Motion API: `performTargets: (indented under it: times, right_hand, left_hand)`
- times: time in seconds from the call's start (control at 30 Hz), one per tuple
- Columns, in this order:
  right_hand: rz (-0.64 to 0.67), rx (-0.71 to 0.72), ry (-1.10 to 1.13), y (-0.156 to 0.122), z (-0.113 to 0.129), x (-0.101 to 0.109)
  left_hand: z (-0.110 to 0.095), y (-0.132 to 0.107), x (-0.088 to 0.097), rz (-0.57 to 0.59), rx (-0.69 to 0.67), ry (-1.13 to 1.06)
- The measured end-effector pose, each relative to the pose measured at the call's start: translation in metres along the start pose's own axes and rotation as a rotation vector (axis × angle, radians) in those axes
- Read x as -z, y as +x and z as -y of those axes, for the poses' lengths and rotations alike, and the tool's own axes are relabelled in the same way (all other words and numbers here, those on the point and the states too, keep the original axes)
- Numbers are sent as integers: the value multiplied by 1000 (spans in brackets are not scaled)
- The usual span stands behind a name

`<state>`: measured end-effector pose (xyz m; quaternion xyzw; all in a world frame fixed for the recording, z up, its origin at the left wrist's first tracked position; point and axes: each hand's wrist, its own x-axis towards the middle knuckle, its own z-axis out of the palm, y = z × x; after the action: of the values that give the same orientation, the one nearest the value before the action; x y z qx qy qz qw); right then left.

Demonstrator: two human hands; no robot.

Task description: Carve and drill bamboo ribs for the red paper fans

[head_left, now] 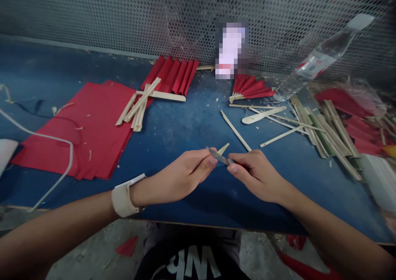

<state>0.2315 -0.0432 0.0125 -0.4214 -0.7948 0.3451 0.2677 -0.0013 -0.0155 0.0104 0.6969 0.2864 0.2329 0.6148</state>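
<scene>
My left hand is closed in a pinch on a small pale bamboo sliver whose pointed tip sticks out past the thumb. My right hand is closed on a thin grey knife blade, which points left and lies against the sliver. Both hands hover just above the near part of the blue table. A pale watch band wraps my left wrist.
A stack of red paper sheets lies at the left with bamboo sticks on it. Folded red fans rest at the back. A plastic bottle leans at the right above a pile of bamboo ribs. A perforated metal wall stands behind.
</scene>
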Motion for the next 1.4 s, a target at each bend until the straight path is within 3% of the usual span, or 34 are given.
performTargets:
  times: [0.1, 0.3, 0.57, 0.67, 0.93, 1.03, 1.23, 1.4]
  right_hand:
    - [31, -34, 27, 0, 0, 2]
    - [46, -17, 73, -3, 0, 4]
    - [42, -22, 50, -2, -3, 2]
    - [15, 10, -2, -1, -1, 0]
    - [-128, 225, -86, -5, 22, -9]
    - [-158, 287, -136, -6, 24, -13]
    - [-162, 314, -116, -7, 22, -19]
    - [-197, 304, -138, -6, 24, -20]
  left_hand:
    - [-3, 1, 0, 6, 19, 0]
    - [-17, -1, -3, 52, 94, -233]
    - [-16, 3, -6, 80, 149, -372]
    - [-17, 1, -5, 47, 96, -197]
    - [-23, -13, -8, -45, -197, 510]
    - [-24, -15, -9, -32, -283, 737]
    - [-16, -16, -10, -171, -401, 813]
    - [-10, -14, -11, -164, -421, 825]
